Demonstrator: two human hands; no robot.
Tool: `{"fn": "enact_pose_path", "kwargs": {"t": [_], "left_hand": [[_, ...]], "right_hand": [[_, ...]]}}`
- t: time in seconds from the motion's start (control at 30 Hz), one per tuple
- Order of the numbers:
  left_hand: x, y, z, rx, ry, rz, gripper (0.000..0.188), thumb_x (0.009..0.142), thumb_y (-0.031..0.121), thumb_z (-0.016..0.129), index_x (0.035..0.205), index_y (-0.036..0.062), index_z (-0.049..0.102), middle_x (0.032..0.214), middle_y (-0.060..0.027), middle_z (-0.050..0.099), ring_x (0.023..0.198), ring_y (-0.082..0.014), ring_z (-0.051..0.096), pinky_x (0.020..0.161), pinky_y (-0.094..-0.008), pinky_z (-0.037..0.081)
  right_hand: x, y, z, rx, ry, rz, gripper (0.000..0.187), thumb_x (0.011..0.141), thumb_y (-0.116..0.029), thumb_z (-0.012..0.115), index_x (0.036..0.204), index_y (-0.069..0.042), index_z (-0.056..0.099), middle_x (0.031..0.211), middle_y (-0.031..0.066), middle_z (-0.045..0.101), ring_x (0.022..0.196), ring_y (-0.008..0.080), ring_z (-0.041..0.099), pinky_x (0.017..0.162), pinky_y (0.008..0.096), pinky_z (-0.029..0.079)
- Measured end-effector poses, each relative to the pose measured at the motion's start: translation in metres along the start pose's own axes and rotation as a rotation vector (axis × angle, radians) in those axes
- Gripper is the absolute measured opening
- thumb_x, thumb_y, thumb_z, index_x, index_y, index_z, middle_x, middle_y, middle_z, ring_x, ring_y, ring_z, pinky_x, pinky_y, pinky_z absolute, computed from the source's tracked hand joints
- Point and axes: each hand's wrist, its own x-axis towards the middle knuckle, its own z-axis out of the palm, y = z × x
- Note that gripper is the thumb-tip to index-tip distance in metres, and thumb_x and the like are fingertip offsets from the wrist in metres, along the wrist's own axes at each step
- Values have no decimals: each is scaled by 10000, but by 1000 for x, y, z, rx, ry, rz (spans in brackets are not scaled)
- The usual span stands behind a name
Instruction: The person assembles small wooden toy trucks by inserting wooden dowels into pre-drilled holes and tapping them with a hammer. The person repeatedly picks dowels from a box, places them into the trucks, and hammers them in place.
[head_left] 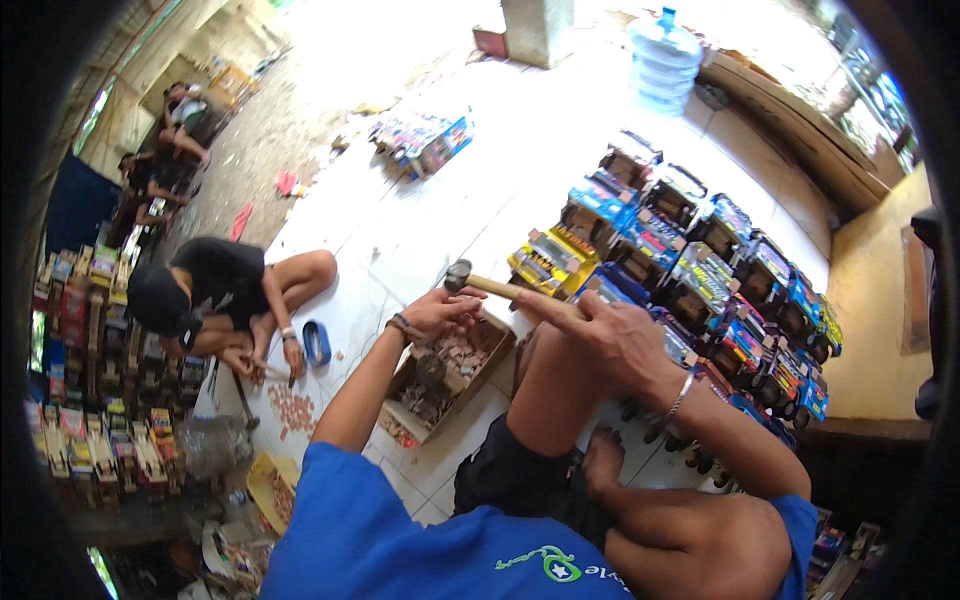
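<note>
My right hand (625,345) is closed round the wooden handle of a hammer (510,291), held level above my raised knee. The hammer's metal head points left, just over my left hand (440,313). My left hand is over the far end of an open box (480,393), its fingers curled together; whatever they hold is too small to make out. Small reddish-brown wood pieces (462,352) fill part of the box, and a darker heap lies at its near end. A yellow toy truck (550,264) stands on the tiles beyond the hammer.
Rows of colourful toy trucks (700,280) stand on the right. At the left a seated person (225,290) handles a tool beside scattered wood pieces (292,408) and a blue container (316,343). A water jug (664,65) and another toy truck group (422,140) are farther off.
</note>
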Motion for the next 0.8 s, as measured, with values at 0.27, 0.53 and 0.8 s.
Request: {"fn": "enact_pose_path", "kwargs": {"t": [0.27, 0.53, 0.8], "left_hand": [[34, 124, 70, 26, -62, 307, 270, 980, 207, 675, 1173, 20, 647, 1094, -57, 685, 959, -151, 681, 816, -291, 578], [144, 246, 206, 408, -413, 469, 405, 941, 151, 718, 1295, 33, 559, 1034, -62, 687, 1026, -185, 694, 856, -307, 585], [310, 276, 322, 456, -250, 469, 335, 903, 154, 765, 1159, -37, 664, 1024, -111, 730, 883, -173, 719, 819, -286, 609]], "right_hand": [[-26, 19, 7, 343, 237, 390, 604, 960, -116, 611, 1513, -295, 449, 752, 81, 548, 565, 259, 576, 513, 393, 486], [-86, 125, 4, 613, 669, 707, 608, 990, -84, 602, 1535, -282, 418, 694, 13, 483, 608, 62, 392, 554, 246, 394], [-173, 200, 12, 487, 796, 1059, 565, 1031, -161, 555, 1546, -321, 385, 584, 44, 456, 553, 75, 366, 514, 303, 345]]}}
